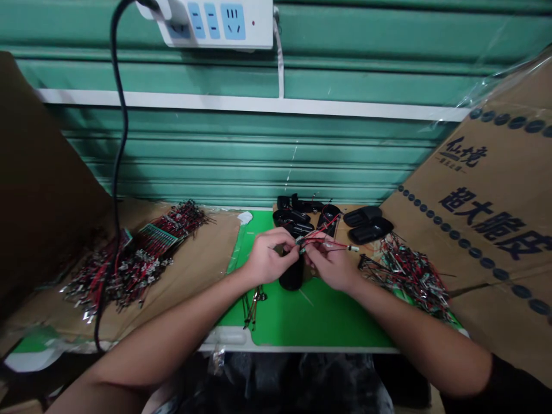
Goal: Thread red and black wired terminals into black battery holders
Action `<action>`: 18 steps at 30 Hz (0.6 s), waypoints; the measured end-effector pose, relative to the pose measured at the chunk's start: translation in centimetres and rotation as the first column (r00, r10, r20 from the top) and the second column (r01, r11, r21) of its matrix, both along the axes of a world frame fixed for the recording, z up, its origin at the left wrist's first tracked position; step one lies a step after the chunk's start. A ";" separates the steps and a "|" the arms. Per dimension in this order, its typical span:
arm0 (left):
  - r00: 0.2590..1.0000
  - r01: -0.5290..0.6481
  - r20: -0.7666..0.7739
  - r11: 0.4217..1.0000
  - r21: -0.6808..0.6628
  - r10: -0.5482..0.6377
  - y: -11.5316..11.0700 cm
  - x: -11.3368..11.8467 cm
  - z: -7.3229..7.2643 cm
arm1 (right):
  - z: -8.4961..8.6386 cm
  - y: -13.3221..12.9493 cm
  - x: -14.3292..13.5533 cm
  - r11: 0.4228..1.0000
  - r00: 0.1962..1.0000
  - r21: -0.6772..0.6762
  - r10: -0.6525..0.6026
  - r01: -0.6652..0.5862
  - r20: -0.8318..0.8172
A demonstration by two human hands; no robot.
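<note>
My left hand (271, 256) and my right hand (331, 263) meet over the middle of the green mat (319, 322). Both pinch a small wired circuit board (301, 244) between thumb and fingers. Red and black wires (323, 228) stick out from it to the upper right, and one lead ends in a white connector (353, 248). Below the hands lies a black plastic shell (291, 279), partly hidden by them. A few loose wires (254, 305) with dark tips lie near my left wrist.
Bundles of wired boards (129, 267) cover the cardboard at left; another wire pile (414, 276) lies at right. Several black shells (371, 224) sit behind my hands. A black cable (118, 144) hangs from the power strip (215, 23). Cardboard walls (487, 213) flank the table.
</note>
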State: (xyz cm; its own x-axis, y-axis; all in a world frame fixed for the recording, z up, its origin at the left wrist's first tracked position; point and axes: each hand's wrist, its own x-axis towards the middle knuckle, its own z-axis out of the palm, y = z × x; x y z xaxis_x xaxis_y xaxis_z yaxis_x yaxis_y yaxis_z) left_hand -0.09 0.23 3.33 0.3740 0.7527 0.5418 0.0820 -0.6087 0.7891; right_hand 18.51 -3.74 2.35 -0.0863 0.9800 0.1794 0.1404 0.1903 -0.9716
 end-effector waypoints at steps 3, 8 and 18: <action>1.000 -0.003 -0.009 1.000 -0.017 0.003 0.1 -0.2 0.3 | 0.0 -0.2 -0.2 0.998 0.998 0.006 0.057 -0.057 -0.006; 0.994 -0.031 0.103 0.996 -0.079 0.039 0.4 -0.3 0.4 | 0.1 0.0 -0.1 0.996 0.995 -0.016 0.083 -0.084 -0.057; 0.949 -0.026 0.289 0.941 -0.338 0.130 1.1 -0.3 0.2 | -0.3 0.7 0.3 0.975 0.995 -0.205 0.076 -0.086 -0.056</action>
State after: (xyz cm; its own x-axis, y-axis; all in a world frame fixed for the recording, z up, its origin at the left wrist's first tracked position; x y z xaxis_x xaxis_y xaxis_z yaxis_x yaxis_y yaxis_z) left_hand -0.38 1.32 3.56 0.1645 0.9262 0.3392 -0.1557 -0.3152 0.9362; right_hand 18.79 -3.05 2.06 -0.1636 0.9863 -0.0207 0.0851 -0.0068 -0.9964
